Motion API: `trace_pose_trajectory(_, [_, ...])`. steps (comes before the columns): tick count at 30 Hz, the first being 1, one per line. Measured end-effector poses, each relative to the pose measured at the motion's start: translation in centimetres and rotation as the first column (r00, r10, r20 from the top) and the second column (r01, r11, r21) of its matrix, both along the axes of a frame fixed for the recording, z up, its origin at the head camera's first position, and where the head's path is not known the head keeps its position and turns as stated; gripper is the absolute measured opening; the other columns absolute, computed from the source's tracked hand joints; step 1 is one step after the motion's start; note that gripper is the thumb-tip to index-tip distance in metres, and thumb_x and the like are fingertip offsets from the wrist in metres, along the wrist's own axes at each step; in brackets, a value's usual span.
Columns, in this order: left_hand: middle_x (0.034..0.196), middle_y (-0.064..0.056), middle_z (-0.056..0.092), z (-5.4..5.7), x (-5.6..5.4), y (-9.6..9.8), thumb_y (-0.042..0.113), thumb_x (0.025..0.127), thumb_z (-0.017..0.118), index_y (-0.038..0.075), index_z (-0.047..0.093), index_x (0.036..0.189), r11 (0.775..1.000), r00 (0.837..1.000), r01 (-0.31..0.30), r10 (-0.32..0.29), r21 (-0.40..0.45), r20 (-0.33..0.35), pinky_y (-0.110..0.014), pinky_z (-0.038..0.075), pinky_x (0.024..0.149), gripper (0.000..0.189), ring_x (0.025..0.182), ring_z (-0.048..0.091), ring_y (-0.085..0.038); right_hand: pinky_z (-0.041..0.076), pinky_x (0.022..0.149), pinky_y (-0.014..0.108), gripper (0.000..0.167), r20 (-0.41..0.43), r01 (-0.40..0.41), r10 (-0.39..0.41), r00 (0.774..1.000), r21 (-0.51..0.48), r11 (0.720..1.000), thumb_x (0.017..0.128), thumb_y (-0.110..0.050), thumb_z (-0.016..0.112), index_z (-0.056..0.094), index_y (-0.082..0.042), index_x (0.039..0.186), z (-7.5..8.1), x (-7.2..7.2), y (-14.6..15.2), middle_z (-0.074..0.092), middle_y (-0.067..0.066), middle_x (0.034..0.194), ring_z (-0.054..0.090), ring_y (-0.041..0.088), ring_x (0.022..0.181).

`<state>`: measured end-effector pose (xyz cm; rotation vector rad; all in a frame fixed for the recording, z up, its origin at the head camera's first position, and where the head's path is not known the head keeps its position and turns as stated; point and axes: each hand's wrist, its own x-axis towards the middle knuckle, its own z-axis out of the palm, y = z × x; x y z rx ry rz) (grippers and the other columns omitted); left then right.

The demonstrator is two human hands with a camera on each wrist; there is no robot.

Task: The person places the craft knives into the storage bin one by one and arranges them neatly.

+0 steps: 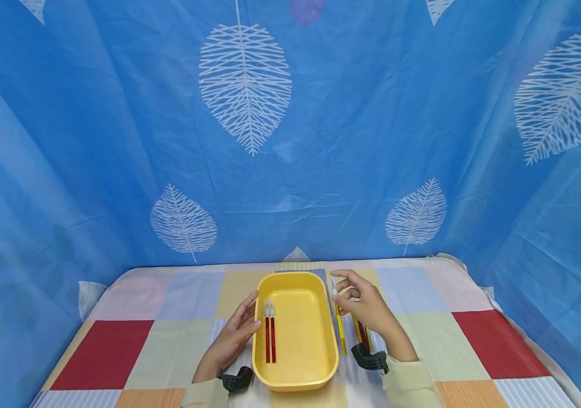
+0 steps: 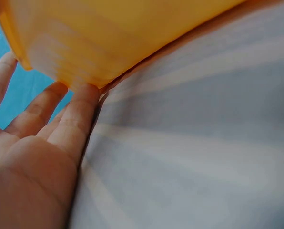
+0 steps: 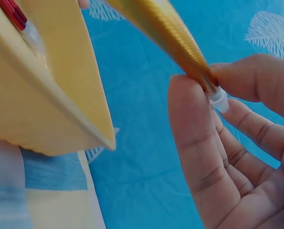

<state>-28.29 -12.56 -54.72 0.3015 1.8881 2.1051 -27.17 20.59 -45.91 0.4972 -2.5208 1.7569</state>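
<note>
My right hand [image 1: 364, 300] pinches a slim yellow-gold paintbrush [image 3: 166, 40] between thumb and index finger, close to its clear-capped tip, just right of the yellow tray [image 1: 300, 381]. The brush slants downward in the head view, its handle alongside the tray's right wall. The other fingers stay loosely bent. My left hand [image 1: 236, 331] rests against the tray's left side, with the thumb near the rim and fairly straight fingers touching the outer wall [image 2: 89, 52]. Inside the tray, two red paintbrushes [image 1: 270, 340] lie side by side on the left, pale tips pointing away from me.
More brushes [image 1: 363, 331], yellow and dark red, lie on the table beneath my right wrist, partly covered. A patchwork cloth [image 1: 168, 345] covers the table. Blue curtains [image 1: 321, 170] with white leaf prints hang behind and at both sides.
</note>
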Motion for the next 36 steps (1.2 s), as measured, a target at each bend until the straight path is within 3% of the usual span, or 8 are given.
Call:
trace_pose_trajectory(6, [0.175, -0.031, 0.017, -0.1, 0.0, -0.1, 0.010, 0.108, 0.062, 0.005, 0.017, 0.173, 1.000, 1.000, 0.014, -0.014, 0.014, -0.012, -0.060, 0.028, 0.126, 0.079, 0.160, 0.023, -0.051, 0.067, 0.070, 0.044, 0.052, 0.002, -0.075, 0.075, 0.997, -0.015, 0.997, 0.101, -0.002, 0.071, 0.054, 0.006, 0.150, -0.3, 0.1, -1.1, 0.063, 0.016, 0.110, 0.071, 0.015, 0.081])
trace_pose_trajectory(13, [0.176, -0.029, 0.017, -0.2, -0.1, 0.0, 0.009, 0.107, 0.063, 0.007, 0.018, 0.173, 0.999, 1.000, 0.026, -0.026, 0.030, -0.011, -0.058, 0.027, 0.127, 0.080, 0.161, 0.024, -0.049, 0.065, 0.066, 0.033, 0.051, 0.020, -0.122, 0.122, 0.992, -0.007, 0.993, 0.102, -0.004, 0.071, 0.055, 0.007, 0.149, -0.5, 0.0, -2.4, 0.063, 0.016, 0.110, 0.068, 0.013, 0.079])
trace_pose_trajectory(18, [0.176, -0.029, 0.018, -0.3, -0.1, -0.1, 0.009, 0.107, 0.064, 0.007, 0.018, 0.173, 0.999, 1.000, 0.027, -0.027, 0.028, -0.015, -0.057, 0.027, 0.127, 0.080, 0.161, 0.025, -0.049, 0.066, 0.068, 0.032, 0.051, 0.042, -0.135, 0.135, 0.990, 0.003, 0.991, 0.102, -0.005, 0.071, 0.055, 0.006, 0.149, -0.3, -0.2, -3.3, 0.063, 0.015, 0.110, 0.069, 0.014, 0.079])
trace_pose_trajectory(27, [0.176, -0.029, 0.019, -0.4, -0.4, -0.4, 0.010, 0.107, 0.064, 0.006, 0.019, 0.173, 0.999, 0.999, 0.029, -0.029, 0.036, -0.015, -0.057, 0.026, 0.127, 0.080, 0.161, 0.025, -0.049, 0.068, 0.073, 0.048, 0.052, 0.107, -0.148, 0.149, 0.983, -0.021, 0.989, 0.102, -0.005, 0.070, 0.052, 0.010, 0.149, -0.3, -1.4, -4.6, 0.062, 0.013, 0.107, 0.070, 0.019, 0.081])
trace_pose_trajectory(36, [0.174, -0.032, 0.018, -0.6, -1.0, -0.7, 0.010, 0.107, 0.062, 0.004, 0.017, 0.173, 0.998, 0.999, 0.046, -0.045, 0.040, -0.025, -0.059, 0.025, 0.127, 0.080, 0.160, 0.023, -0.051, 0.067, 0.079, 0.055, 0.052, 0.143, -0.171, 0.177, 0.974, -0.056, 0.984, 0.102, -0.002, 0.071, 0.051, 0.013, 0.147, -0.4, -2.5, -5.9, 0.063, 0.013, 0.104, 0.072, 0.022, 0.083])
